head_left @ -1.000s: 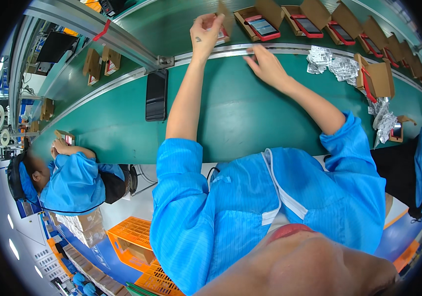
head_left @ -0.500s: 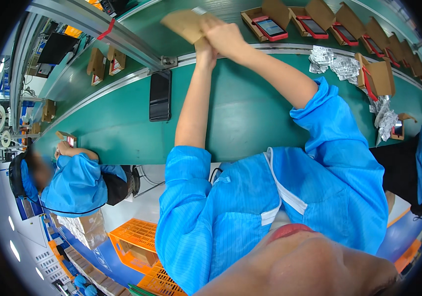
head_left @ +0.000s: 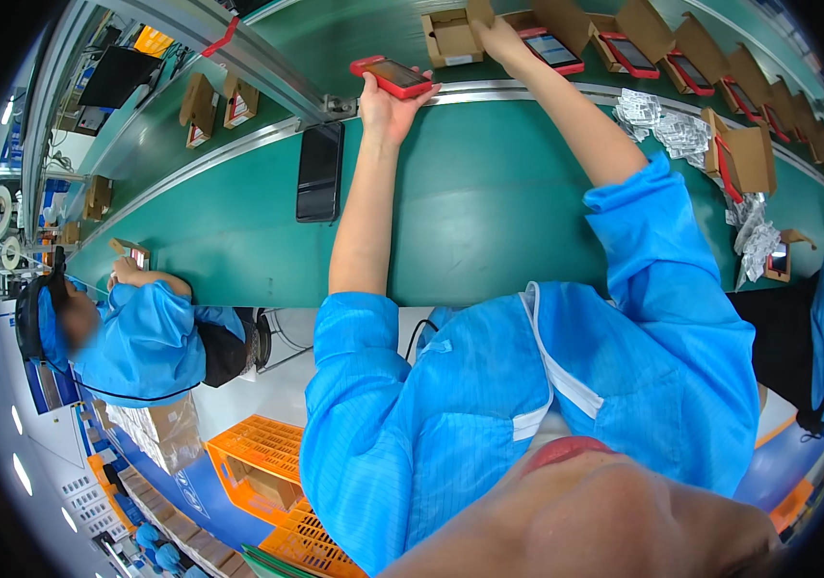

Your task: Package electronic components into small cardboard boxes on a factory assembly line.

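Observation:
In my left hand (head_left: 390, 114) rests a red-framed handheld device (head_left: 396, 77) with a dark screen, fingers and thumb around its edges. It is held over the metal rail at the table's far side. To its right, a small brown cardboard box (head_left: 452, 60) lies open on the green strip beyond the rail. My right hand (head_left: 505, 46) is at the box's raised lid, its fingers closed on the lid's edge and partly hidden. Just right of that hand sits another open box holding a red device (head_left: 551, 50).
A row of open boxes with red devices (head_left: 631, 58) runs to the right. Silvery packets (head_left: 677, 133) lie by an open box (head_left: 747, 159). A black phone-like device (head_left: 319, 173) lies left on the green table (head_left: 489, 212). A co-worker (head_left: 142, 328) sits at left.
My hands were together around a brown cardboard piece; they have moved apart. The left now holds the red device, and the right has shifted rightward to the lid of the open box.

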Action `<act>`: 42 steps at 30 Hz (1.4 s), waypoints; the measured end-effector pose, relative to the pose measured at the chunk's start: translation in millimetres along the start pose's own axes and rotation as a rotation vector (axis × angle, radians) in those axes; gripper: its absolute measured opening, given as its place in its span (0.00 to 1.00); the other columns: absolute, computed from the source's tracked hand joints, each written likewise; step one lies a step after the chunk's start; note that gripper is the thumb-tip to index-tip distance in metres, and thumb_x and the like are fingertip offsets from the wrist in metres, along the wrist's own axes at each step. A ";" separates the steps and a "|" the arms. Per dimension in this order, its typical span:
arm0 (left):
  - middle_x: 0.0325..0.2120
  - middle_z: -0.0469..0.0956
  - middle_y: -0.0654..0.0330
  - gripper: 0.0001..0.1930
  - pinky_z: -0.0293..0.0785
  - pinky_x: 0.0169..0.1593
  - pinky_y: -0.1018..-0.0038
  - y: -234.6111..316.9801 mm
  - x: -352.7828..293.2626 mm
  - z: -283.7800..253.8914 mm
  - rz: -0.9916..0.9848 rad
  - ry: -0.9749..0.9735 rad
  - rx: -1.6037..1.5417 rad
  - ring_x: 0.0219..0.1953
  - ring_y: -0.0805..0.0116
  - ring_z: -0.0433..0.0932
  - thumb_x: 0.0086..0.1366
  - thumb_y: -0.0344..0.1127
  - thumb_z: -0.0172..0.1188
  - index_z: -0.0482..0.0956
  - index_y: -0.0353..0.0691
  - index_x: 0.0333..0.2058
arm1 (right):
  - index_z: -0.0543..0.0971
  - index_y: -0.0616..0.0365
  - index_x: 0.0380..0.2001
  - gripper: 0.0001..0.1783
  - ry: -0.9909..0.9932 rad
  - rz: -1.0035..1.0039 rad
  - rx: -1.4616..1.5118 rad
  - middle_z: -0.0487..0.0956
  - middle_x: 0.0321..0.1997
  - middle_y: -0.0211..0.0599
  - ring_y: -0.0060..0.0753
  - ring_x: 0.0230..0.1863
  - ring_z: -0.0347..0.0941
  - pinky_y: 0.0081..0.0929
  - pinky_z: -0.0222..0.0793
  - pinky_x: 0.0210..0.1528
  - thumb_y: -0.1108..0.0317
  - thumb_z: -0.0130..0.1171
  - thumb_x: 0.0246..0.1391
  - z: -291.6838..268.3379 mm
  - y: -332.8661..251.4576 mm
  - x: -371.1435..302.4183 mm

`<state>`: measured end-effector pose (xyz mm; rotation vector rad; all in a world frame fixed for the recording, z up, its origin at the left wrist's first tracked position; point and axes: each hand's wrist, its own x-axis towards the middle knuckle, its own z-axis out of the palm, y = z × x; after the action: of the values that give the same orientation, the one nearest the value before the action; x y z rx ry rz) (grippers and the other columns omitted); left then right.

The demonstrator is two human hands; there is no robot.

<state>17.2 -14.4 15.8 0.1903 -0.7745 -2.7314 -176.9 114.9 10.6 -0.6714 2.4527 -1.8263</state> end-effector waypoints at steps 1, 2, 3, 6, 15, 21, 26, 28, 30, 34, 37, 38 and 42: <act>0.47 0.67 0.46 0.32 0.61 0.54 0.37 13.0 -11.6 -20.5 0.038 0.048 -0.002 0.52 0.45 0.67 0.67 0.62 0.33 0.59 0.41 0.55 | 0.74 0.69 0.44 0.25 -0.059 0.001 0.016 0.77 0.43 0.55 0.52 0.46 0.74 0.40 0.68 0.45 0.55 0.53 0.55 19.8 -11.3 -22.3; 0.45 0.68 0.48 0.29 0.64 0.52 0.40 23.8 -21.8 -38.1 0.086 0.066 0.061 0.51 0.48 0.68 0.67 0.59 0.39 0.61 0.40 0.53 | 0.74 0.69 0.44 0.25 -0.295 0.003 -0.006 0.78 0.43 0.54 0.50 0.45 0.75 0.38 0.68 0.46 0.56 0.54 0.54 30.1 -18.0 -51.8; 0.44 0.69 0.50 0.26 0.66 0.50 0.42 28.2 -29.6 -46.7 0.119 0.067 0.118 0.51 0.50 0.69 0.67 0.55 0.45 0.63 0.38 0.51 | 0.75 0.69 0.44 0.25 -0.512 0.004 -0.041 0.78 0.43 0.52 0.47 0.45 0.75 0.37 0.68 0.47 0.57 0.56 0.53 29.6 -25.5 -74.4; 0.42 0.71 0.50 0.21 0.69 0.52 0.48 21.0 -28.5 -20.6 0.176 0.183 0.294 0.49 0.53 0.71 0.62 0.44 0.59 0.68 0.36 0.47 | 0.75 0.65 0.44 0.20 -0.344 -0.149 -0.316 0.79 0.39 0.45 0.42 0.40 0.76 0.34 0.70 0.44 0.61 0.56 0.53 2.7 -33.4 -104.6; 0.30 0.75 0.57 0.18 0.79 0.33 0.64 -14.6 -19.7 19.3 0.283 0.280 0.421 0.33 0.66 0.78 0.50 0.35 0.71 0.72 0.35 0.34 | 0.73 0.50 0.34 0.10 -0.042 -1.170 -0.534 0.69 0.32 0.27 0.28 0.36 0.67 0.27 0.61 0.38 0.64 0.60 0.47 -2.4 -67.5 -130.0; 0.25 0.76 0.58 0.15 0.79 0.24 0.71 -28.3 -15.5 28.6 0.303 0.317 0.430 0.26 0.69 0.77 0.52 0.36 0.69 0.75 0.33 0.32 | 0.73 0.54 0.28 0.07 0.077 -1.212 -0.780 0.69 0.31 0.29 0.29 0.37 0.66 0.27 0.61 0.39 0.68 0.56 0.41 2.6 -62.8 -126.8; 0.28 0.76 0.55 0.18 0.81 0.31 0.65 -26.5 -6.8 17.6 0.214 0.343 0.272 0.30 0.65 0.77 0.54 0.41 0.67 0.73 0.34 0.34 | 0.74 0.56 0.29 0.07 -0.069 -1.201 -0.697 0.71 0.35 0.32 0.33 0.40 0.67 0.30 0.62 0.43 0.68 0.55 0.42 -12.7 -58.3 -151.5; 0.33 0.75 0.51 0.20 0.77 0.45 0.55 -16.4 -7.0 9.8 0.183 0.308 0.215 0.41 0.56 0.76 0.56 0.44 0.65 0.71 0.33 0.38 | 0.74 0.57 0.30 0.05 -0.168 -1.143 -0.454 0.73 0.36 0.36 0.38 0.42 0.68 0.35 0.63 0.47 0.69 0.54 0.49 -29.9 -66.1 -172.8; 0.36 0.72 0.50 0.21 0.71 0.51 0.52 -11.6 -13.2 5.2 0.155 0.199 0.161 0.46 0.52 0.73 0.57 0.43 0.64 0.69 0.34 0.40 | 0.74 0.58 0.31 0.05 -0.031 -0.885 -0.427 0.73 0.36 0.39 0.43 0.42 0.68 0.37 0.64 0.46 0.70 0.53 0.51 -65.4 -58.6 -171.8; 0.45 0.69 0.45 0.23 0.61 0.60 0.47 -11.3 -28.9 19.1 0.139 -0.087 0.030 0.55 0.42 0.65 0.62 0.43 0.58 0.64 0.34 0.49 | 0.75 0.56 0.29 0.05 0.271 -0.443 -0.792 0.77 0.27 0.39 0.46 0.33 0.72 0.42 0.66 0.37 0.67 0.57 0.50 -174.5 -30.2 -144.5; 0.49 0.68 0.44 0.25 0.59 0.62 0.47 -15.5 -28.7 23.1 0.126 -0.212 0.017 0.57 0.41 0.63 0.63 0.43 0.55 0.62 0.34 0.53 | 0.74 0.55 0.30 0.09 0.231 -0.252 -1.039 0.76 0.32 0.39 0.43 0.37 0.71 0.41 0.64 0.38 0.65 0.61 0.47 -202.7 0.5 -141.2; 0.51 0.67 0.44 0.26 0.58 0.62 0.46 -17.0 -29.2 24.3 0.115 -0.251 0.035 0.58 0.40 0.62 0.64 0.44 0.53 0.61 0.34 0.55 | 0.74 0.55 0.32 0.11 0.288 -0.293 -1.153 0.75 0.36 0.40 0.43 0.39 0.70 0.40 0.63 0.39 0.64 0.61 0.46 -202.2 5.8 -144.2; 0.51 0.67 0.45 0.28 0.58 0.62 0.46 -22.8 -29.9 27.5 0.091 -0.320 0.082 0.59 0.42 0.62 0.64 0.48 0.52 0.60 0.36 0.56 | 0.72 0.54 0.40 0.17 0.387 -0.453 -1.120 0.69 0.42 0.41 0.42 0.44 0.67 0.38 0.62 0.42 0.65 0.62 0.46 -181.8 -19.8 -153.7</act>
<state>34.4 27.0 28.3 -0.2654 -0.9536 -2.6779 -77.8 328.7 49.6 -0.9924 3.7543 -0.4200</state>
